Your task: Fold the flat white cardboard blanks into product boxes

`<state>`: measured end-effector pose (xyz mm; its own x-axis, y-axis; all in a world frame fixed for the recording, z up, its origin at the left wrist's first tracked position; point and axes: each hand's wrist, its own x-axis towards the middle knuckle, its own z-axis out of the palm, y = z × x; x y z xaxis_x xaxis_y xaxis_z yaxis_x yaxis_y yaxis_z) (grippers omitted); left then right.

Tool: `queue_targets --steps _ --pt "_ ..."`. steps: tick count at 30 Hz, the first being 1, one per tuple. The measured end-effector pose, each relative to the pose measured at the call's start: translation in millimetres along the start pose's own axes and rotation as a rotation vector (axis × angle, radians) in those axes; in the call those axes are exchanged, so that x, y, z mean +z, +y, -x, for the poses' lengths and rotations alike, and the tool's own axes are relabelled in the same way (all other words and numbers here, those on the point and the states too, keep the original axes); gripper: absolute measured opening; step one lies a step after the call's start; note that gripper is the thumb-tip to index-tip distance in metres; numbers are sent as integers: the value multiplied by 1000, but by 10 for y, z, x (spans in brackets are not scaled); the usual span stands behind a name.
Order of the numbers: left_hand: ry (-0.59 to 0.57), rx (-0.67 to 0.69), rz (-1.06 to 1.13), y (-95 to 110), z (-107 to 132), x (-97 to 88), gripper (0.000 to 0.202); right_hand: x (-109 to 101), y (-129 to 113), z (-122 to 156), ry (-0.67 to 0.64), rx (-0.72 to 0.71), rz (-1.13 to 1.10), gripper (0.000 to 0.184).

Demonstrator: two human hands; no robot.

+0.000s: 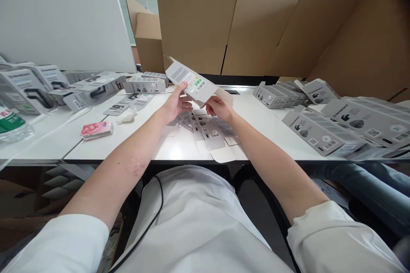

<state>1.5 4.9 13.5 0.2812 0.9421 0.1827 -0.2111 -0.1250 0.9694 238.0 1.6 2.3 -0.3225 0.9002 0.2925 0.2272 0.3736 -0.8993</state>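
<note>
Above the white table I hold a grey-and-white printed cardboard box [194, 82] tilted, its far end flap sticking up. My left hand [177, 103] grips its left side, the thumb on the printed face and the other fingers curled below. At the box's near right end my right hand [220, 107] pinches the edge or a flap; the fingertips are partly hidden. Beneath both hands lie several flat, unfolded boxes [208, 131], overlapping near the table's front edge.
Folded boxes stand in rows on the right [323, 130] and left [27, 89]. A pink packet [96, 130], a crumpled white tissue [127, 116] and a plastic bottle [13, 124] lie left. Large brown cardboard [198, 21] rises behind. A person's jean-clad legs [361, 192] show at right.
</note>
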Motion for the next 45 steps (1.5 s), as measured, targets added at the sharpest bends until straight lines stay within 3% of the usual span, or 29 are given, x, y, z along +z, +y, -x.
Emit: queue_targets --steps 4,12,18,21,24,28,30,34,45 --pt "5 7 -9 -17 5 6 90 5 0 -25 20 -41 -33 56" --pt "65 26 22 -4 -9 -4 89 -6 -49 58 -18 -7 -11 62" --pt "-11 -5 -5 -9 22 8 95 12 -39 34 -20 -22 -62 43" --pt "-12 -1 5 -17 0 -7 96 15 -35 29 -2 2 -45 43" --pt "95 35 67 -35 -73 -62 98 9 -39 40 62 -5 -2 52" --pt "330 64 138 -68 -178 -167 104 -20 -22 24 283 -103 -21 66" --pt "379 49 142 -85 -203 -203 105 -40 -4 9 380 -148 -22 66" --pt "357 54 129 -105 -202 -201 106 -64 27 1 436 -197 38 58" --pt "256 97 185 -62 -162 -140 91 -94 72 -47 327 -171 -111 63"
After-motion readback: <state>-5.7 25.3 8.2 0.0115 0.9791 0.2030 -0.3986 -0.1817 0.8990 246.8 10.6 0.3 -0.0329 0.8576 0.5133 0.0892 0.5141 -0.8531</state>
